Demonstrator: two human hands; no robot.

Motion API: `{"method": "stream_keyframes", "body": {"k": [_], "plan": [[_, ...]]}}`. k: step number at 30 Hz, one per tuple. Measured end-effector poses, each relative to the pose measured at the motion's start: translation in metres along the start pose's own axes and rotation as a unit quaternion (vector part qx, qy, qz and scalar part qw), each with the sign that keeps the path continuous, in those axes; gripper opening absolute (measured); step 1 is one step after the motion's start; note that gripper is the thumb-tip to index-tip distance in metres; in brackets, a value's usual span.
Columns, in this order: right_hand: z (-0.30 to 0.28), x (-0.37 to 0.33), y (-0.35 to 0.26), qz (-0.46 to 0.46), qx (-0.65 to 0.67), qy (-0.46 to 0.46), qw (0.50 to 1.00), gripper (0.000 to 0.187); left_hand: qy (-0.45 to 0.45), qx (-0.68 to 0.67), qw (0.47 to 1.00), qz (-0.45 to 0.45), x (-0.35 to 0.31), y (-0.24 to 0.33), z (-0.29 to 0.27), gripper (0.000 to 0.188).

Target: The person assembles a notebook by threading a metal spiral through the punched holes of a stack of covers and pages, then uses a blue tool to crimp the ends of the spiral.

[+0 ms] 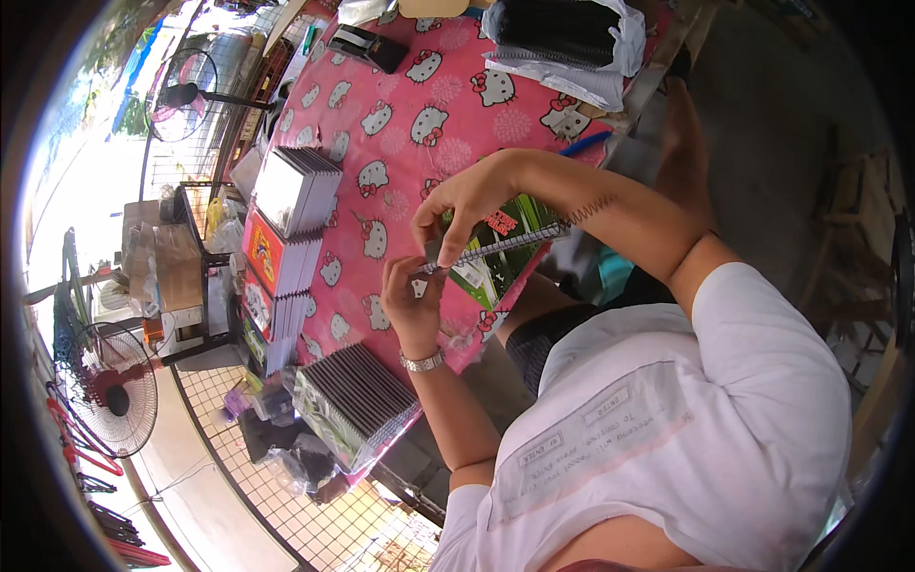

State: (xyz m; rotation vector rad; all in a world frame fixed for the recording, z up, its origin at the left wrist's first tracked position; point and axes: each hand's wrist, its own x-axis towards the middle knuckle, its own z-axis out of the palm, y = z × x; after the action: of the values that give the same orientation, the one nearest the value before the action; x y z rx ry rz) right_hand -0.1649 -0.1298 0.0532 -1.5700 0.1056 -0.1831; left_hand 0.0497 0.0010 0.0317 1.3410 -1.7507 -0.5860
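Note:
A spiral notebook point(491, 250) with a green and black cover lies at the table's near edge, under my hands. Its wire coil point(593, 208) runs along the spine and sticks out past the right end, over my right forearm. My left hand point(412, 300), with a metal watch at the wrist, is closed round the left end of the spine. From above, the thumb and fingers of my right hand point(467, 205) curl down and pinch the same end. A small dark patch shows between the right fingers; I cannot make out what it is.
Stacked coil-bound notebooks point(357, 396) stand at the table's left corner, with more piles point(286, 234) along the far-left edge. A black device point(368, 48) and a white-wrapped bundle of black coils point(562, 43) sit farther back on the pink patterned tablecloth point(400, 124). Fans point(116, 396) stand beyond.

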Motion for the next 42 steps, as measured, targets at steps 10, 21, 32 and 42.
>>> {"method": "stream_keyframes", "body": {"k": [10,21,32,42], "plan": [[0.007,0.011,0.017,-0.139,0.315,-0.047,0.938,0.056,-0.001,-0.149,0.987,-0.061,0.004,0.0,0.004,0.059],[-0.046,0.014,0.058,0.159,-0.257,0.23,0.925,0.066,0.031,-0.132,0.989,-0.054,0.007,0.0,0.004,0.052],[0.034,-0.144,0.135,0.169,-0.531,0.502,0.662,0.071,0.194,-0.065,0.972,-0.115,-0.005,0.0,0.012,0.011],[0.071,-0.128,0.094,0.016,-0.43,0.577,0.694,0.055,0.209,0.034,0.963,-0.166,0.0,-0.009,0.017,0.018]]}}
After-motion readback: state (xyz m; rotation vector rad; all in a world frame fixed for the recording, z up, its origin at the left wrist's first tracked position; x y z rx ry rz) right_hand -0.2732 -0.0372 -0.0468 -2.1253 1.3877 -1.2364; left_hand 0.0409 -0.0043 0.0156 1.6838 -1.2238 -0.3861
